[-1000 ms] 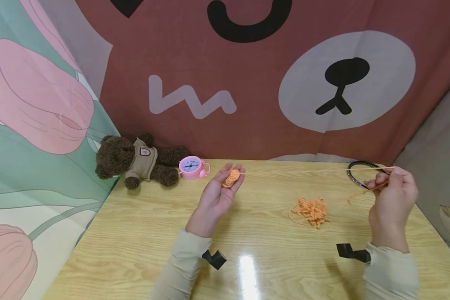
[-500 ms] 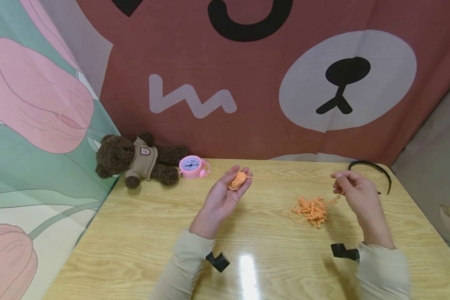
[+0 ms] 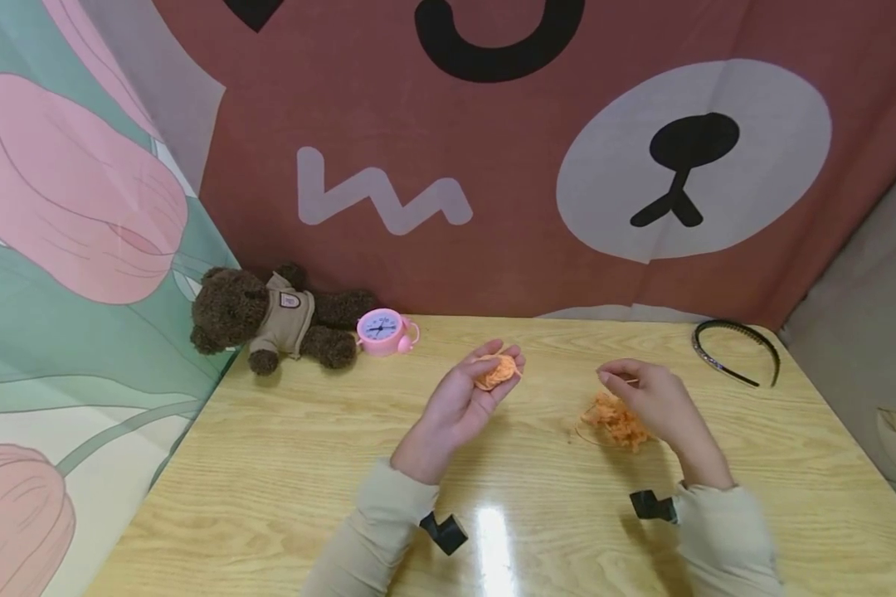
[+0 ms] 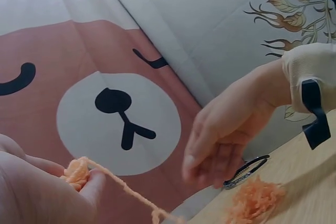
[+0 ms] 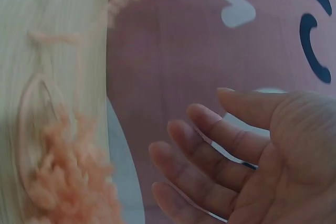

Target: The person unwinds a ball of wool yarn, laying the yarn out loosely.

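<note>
"Yarn first: where does the orange ball (image 3: 499,372) sit?"

"In the person's left hand (image 3: 459,406), raised over the surface (image 3: 306,481). The grip is narrow there, thumb and fingers curled round the soft, rounded bundle of wound loops."

"And the strand (image 4: 123,184)?"

"It leaves the ball and slants down in the left wrist view, fuzzy and slightly knobbly, with a small kink near its lower end."

"What about the right hand (image 3: 660,402)?"

"Its grip is loose: the right wrist view shows the fingers parted and gently bent, holding nothing. It hangs above the loose heap (image 3: 618,423), a crinkled, fluffy tangle of the same orange yarn lying on the surface."

"Is that tangle all one shape?"

"No, a smooth, thin loop (image 5: 22,129) bows out from one side."

"And round about?"

"The surface has a pale yellow wood grain. Toward its back left, a shaggy brown toy bear (image 3: 287,311) in a tan top lies on its side, with a round, glossy pink alarm clock (image 3: 381,330) just beside its legs. At the back right rests a dark, toothed headband (image 3: 717,352), curved like a horseshoe. Behind hangs a reddish-brown cloth (image 3: 508,149) with bold printed shapes."
</note>
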Action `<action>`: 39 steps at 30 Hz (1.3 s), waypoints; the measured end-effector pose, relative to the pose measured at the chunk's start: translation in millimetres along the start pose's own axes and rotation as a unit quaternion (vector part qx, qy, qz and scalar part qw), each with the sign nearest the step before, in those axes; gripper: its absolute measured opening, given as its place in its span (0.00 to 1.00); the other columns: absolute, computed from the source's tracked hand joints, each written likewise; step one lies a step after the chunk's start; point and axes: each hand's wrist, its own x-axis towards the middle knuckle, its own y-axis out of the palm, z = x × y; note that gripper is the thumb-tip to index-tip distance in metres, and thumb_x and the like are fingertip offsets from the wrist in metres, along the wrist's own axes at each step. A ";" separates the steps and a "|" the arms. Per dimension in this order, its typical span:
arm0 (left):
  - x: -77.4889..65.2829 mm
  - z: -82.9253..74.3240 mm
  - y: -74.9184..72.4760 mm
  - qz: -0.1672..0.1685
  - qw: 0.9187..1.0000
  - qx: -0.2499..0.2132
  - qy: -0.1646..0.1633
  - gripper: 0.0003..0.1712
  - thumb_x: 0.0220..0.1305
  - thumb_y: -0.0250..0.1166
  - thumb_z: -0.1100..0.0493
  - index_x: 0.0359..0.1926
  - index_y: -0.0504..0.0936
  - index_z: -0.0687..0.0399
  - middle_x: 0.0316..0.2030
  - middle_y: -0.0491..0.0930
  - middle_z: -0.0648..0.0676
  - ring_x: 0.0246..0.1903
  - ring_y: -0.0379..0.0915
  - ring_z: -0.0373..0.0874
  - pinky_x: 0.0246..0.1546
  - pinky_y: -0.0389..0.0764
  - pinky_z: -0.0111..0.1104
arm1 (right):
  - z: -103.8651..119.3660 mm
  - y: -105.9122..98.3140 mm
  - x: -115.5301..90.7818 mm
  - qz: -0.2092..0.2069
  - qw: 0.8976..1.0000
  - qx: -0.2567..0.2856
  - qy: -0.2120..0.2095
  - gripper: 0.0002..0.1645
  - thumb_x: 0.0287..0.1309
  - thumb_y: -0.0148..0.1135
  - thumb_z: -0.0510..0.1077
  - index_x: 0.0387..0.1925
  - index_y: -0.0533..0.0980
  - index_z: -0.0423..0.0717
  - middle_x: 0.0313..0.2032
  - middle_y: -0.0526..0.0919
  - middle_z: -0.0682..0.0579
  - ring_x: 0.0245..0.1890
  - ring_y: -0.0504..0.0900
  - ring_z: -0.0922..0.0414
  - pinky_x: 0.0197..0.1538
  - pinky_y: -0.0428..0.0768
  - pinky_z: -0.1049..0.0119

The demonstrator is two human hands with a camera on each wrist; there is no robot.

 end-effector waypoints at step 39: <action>5.7 -6.5 -9.5 -0.043 0.998 -0.009 0.051 0.26 0.80 0.46 0.65 0.75 0.59 0.63 0.56 0.75 0.55 0.53 0.79 0.44 0.59 0.84 0.31 | 21.5 -3.1 -8.5 -0.146 0.980 0.130 -0.029 0.21 0.73 0.55 0.61 0.46 0.83 0.51 0.36 0.87 0.57 0.38 0.80 0.65 0.36 0.74 0.74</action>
